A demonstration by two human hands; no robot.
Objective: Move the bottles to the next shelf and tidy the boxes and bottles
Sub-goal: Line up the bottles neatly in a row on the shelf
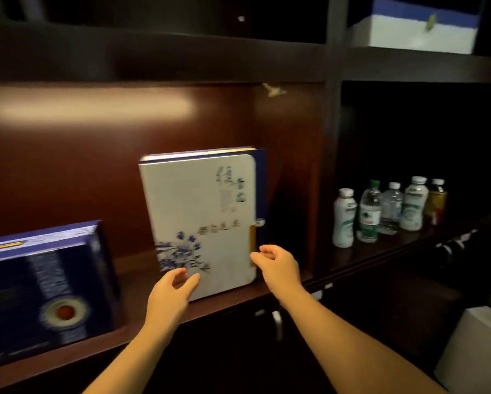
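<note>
white box (pixel 201 214) with blue flowers: upright on lit shelf (pixel 230 301). left hand (pixel 171 294) and right hand (pixel 278 265): at its lower corners, fingers apart, loosely curled. five bottles (pixel 389 209): standing together, next shelf right. dark blue box (pixel 48 291): far left.

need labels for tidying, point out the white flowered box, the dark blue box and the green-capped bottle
white flowered box (pixel 198 211), head view, front face
dark blue box (pixel 45 282), head view, front face
green-capped clear bottle (pixel 369 214), head view, label

Blue box (pixel 39 294) blurred, edge-cropped
</note>
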